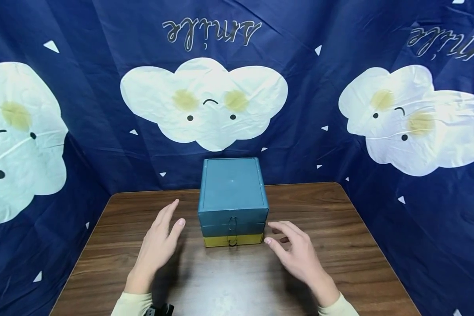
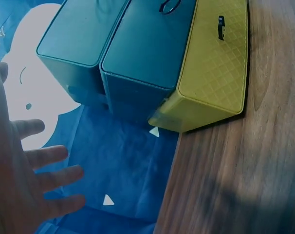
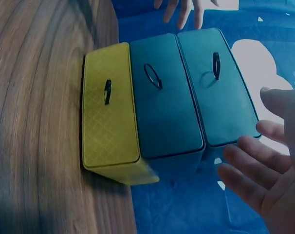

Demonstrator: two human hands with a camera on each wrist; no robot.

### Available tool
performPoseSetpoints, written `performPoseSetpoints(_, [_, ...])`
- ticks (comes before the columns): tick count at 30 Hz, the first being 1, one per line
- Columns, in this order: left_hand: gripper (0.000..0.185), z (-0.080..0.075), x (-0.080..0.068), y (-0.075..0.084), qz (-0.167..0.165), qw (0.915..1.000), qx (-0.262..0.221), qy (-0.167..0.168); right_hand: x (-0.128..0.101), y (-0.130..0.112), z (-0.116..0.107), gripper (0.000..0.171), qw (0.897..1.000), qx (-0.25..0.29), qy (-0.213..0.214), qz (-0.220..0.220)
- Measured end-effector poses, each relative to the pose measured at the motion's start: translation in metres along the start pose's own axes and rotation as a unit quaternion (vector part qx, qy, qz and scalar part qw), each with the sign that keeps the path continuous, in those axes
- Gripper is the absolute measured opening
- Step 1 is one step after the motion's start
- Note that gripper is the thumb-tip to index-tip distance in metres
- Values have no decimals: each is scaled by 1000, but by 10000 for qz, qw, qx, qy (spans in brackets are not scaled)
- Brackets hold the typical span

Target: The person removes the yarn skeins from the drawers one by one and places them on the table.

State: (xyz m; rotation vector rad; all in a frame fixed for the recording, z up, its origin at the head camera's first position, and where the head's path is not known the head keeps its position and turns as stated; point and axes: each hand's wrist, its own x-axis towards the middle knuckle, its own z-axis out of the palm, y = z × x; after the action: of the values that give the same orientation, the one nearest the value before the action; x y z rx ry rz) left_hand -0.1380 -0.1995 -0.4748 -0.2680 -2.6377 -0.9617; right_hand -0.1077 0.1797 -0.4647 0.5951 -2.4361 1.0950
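A stacked drawer box stands upright on the table, with two teal drawers (image 3: 169,102) above a yellow drawer (image 3: 110,126). Each drawer front carries a dark ring pull (image 3: 107,92). To the left of the box my left hand (image 1: 158,243) hovers with fingers spread, apart from it. On the other side is my right hand (image 1: 296,252), its fingers slightly bent beside the teal part; whether a fingertip touches it I cannot tell. Neither hand holds anything. In the left wrist view the yellow front (image 2: 215,63) shows a quilted pattern.
The brown wooden table (image 1: 114,245) has rounded far corners. Dark blue cloth (image 1: 308,26) with white clouds (image 1: 209,118) hangs behind it and on both sides, close to the table's edges. A dark wrist strap (image 1: 159,310) shows at the left sleeve.
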Motion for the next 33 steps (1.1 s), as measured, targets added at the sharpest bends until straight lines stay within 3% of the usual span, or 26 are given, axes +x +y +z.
performPoseSetpoints(3, [56, 2, 4, 1, 6, 10000, -73, -7, 3, 0, 0, 35, 9984, 503, -190, 155])
performPoseSetpoints(7, [54, 4, 10, 3, -7, 9997, -237, -81, 7, -1, 3, 35, 9974, 655, -284, 126])
performPoseSetpoints(15, [50, 9, 20, 7, -26, 9932, -1123, -301, 10, -7, 18, 34, 9932, 1089, -422, 46])
performPoseSetpoints(22, [48, 14, 24, 10, -28, 9866, -1614, -248, 16, -15, 29, 38, 9909, 1099, -774, 30])
performPoseSetpoints(33, [46, 16, 31, 21, -12, 9834, -1789, -306, 22, -21, 38, 41, 9875, 1101, -1126, -25])
